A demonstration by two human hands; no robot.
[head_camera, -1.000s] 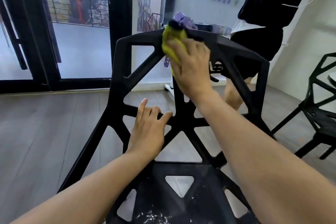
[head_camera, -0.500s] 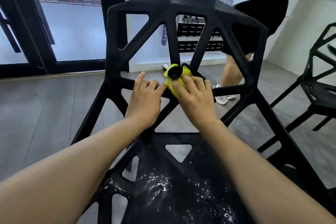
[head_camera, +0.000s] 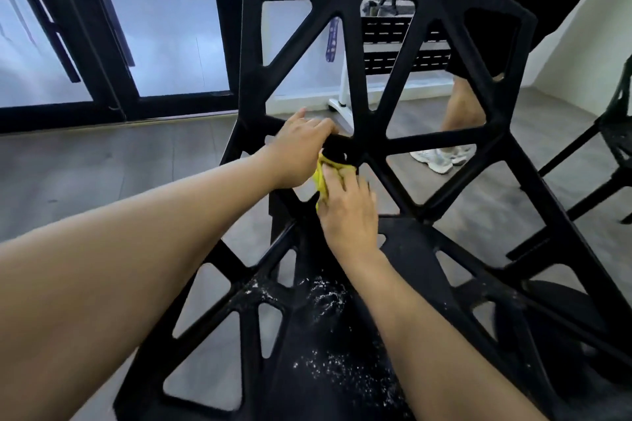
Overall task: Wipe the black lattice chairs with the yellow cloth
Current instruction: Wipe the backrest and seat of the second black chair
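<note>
Currently the person leans over a black lattice chair (head_camera: 355, 3), both bare forearms reaching in from the near side toward the junction where the backrest struts meet low on the back. The right hand (head_camera: 349, 212) lies on the yellow cloth (head_camera: 320, 178), fingers curled down over it and pressing it against a slanting strut just under that junction; only a narrow yellow strip shows between the two hands, the remainder hidden under the palm. The left hand (head_camera: 301, 147) sits on the horizontal crossbar immediately left of the junction, fingers bent over the bar's far edge, gripping it. The two hands are just beside each other, almost touching at the cloth.

Seat (head_camera: 342, 352) of the chair: black, with triangular cut-outs, speckled with white specks (head_camera: 325, 294) across the middle and toward the front.

Surroundings: grey wood-look floor (head_camera: 102, 174). Black-framed glass doors (head_camera: 113, 44) to the left rear. A second black lattice chair (head_camera: 615, 133) at the right edge, partly cut off by the frame. Behind the backrest stands another person, visible only as a bare leg (head_camera: 461, 106), dark shorts and white sneakers (head_camera: 441, 155). A white-framed rack with black slotted shelves (head_camera: 386, 31) is seen through the backrest openings.
</note>
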